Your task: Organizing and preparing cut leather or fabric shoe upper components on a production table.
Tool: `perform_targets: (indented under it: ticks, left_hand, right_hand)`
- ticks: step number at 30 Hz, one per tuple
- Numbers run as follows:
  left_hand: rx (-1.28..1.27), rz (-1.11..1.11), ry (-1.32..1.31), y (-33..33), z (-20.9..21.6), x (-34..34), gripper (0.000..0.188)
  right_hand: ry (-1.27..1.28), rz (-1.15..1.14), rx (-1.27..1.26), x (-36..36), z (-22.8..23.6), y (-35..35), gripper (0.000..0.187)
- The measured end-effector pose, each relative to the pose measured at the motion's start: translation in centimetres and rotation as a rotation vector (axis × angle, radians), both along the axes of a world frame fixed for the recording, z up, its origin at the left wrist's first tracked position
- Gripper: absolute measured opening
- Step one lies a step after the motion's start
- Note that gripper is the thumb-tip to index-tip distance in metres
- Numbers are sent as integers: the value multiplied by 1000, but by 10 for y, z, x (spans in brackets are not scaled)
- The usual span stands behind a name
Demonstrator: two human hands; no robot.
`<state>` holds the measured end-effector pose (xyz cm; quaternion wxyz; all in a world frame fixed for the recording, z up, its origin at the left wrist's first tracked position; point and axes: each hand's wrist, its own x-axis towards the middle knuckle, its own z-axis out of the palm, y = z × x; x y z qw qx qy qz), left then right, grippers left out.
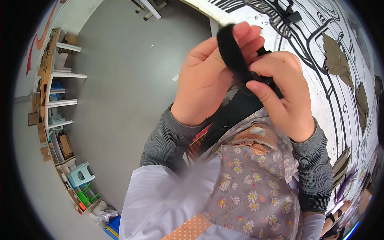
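Observation:
A black fabric strap (231,50) is raised in front of me, bent in a loop at the table's edge. My left hand (206,82) has it between the thumb side and the curled fingers. My right hand (286,90) pinches the strap's lower end between thumb and forefinger, where a dark, buckle-like piece (256,78) partly shows. The rest of that piece is hidden behind the right fingers. Both hands are close together, above my flowered apron (254,192).
The white table (320,92) with black line drawings runs along the right. On it lie a black object (294,17) and olive-brown leaf-shaped pieces (336,58). Another person's forearm (339,214) shows at lower right. Shelves (66,75) and a light-blue stool (81,175) line the left wall.

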<state>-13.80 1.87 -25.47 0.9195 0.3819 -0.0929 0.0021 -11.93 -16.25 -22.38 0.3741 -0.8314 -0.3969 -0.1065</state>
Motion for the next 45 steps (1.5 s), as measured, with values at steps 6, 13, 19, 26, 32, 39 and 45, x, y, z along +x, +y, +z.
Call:
perform_targets:
  ticks: [6,13,19,26,32,39,45]
  left_hand:
    - [-208,92,37,0,-2,-7,41]
    - [814,270,-664,-4,-21,28,61]
    - [86,407,-315,-53,-2,26,68]
    - [-614,-176,-18,-65,5,52,54]
    - [864,1080,-1016,-86,-1,73,20]
    - [1020,1069,-1281,-94,-3,84,15]
    - [-100,334,-39,-75,24,80,28]
  right_hand:
    - [89,99,-19,-22,-6,23,22]
    - [94,-93,89,-36,-7,20,20]
    - [128,-42,152,-36,-17,-5,19]
    - [206,21,169,-52,-36,-12,18]
    - [262,-127,166,-73,-21,3,20]
    - [102,-134,19,-86,-14,24,14]
    - [88,53,-96,-52,-64,-19,17]
